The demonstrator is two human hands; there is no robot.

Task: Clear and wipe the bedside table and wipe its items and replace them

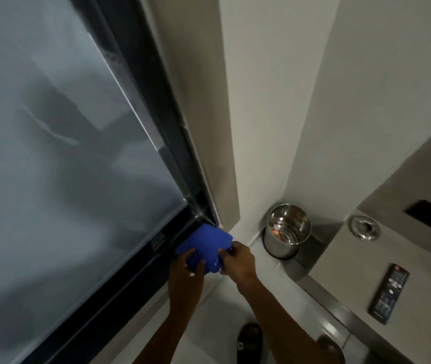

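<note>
Looks like a hotel rm or bedroom corner. Big frosted glass panel [59, 153] in a dark frame; just right of its lower corner, a small steel waste bin [286, 231] on the floor by plain pale walls. Right of the bin, a bench [340, 258] w/ TV remote [389, 292] and a round metal fitting [364, 227].

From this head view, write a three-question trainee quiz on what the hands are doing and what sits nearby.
1. True or false: both hands hold the blue cloth.
2. Which thing lies on the table? A) remote B) bin C) shoe
3. Fill in: the steel bin stands on the ____, in the corner.

Key
1. True: left hand and right hand both hold it.
2. A: the remote lies flat there.
3. Floor.
</note>
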